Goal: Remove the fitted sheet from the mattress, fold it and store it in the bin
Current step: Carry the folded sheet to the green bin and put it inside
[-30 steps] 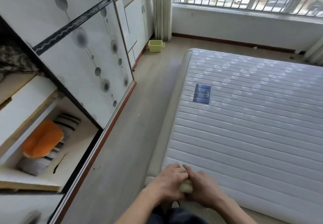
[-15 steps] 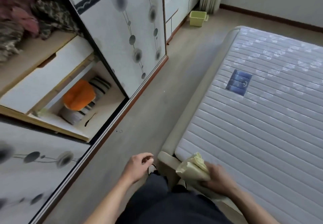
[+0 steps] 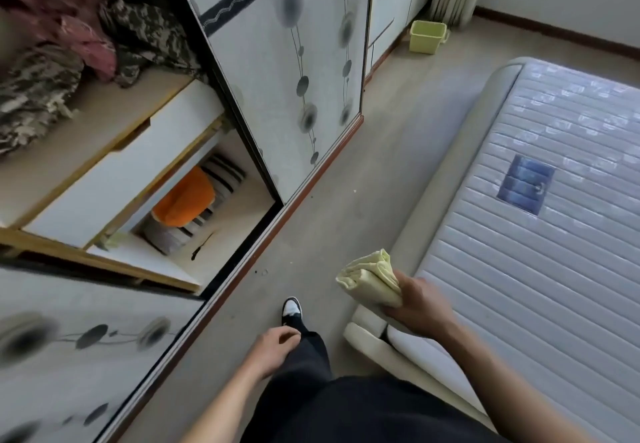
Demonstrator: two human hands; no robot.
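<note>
Head view
Right hand (image 3: 417,300): grips the folded pale yellow sheet (image 3: 372,281), held up over the near corner of the bed frame (image 3: 367,333)
Left hand (image 3: 273,347): holds nothing, fingers loosely curled beside the thigh
Mattress (image 3: 540,269): stripped bare
Bin (image 3: 427,36): on the floor by the cupboards, well apart from the sheet

Dark trousers (image 3: 346,404), black-and-white shoe (image 3: 292,309), bare forearms.

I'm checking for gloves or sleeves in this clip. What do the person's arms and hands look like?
Both forearms are bare, with no sleeves in view. The left hand and right hand wear no gloves, rings, watch or wristbands that I can see. Below them show dark trousers and a black-and-white shoe.
</note>
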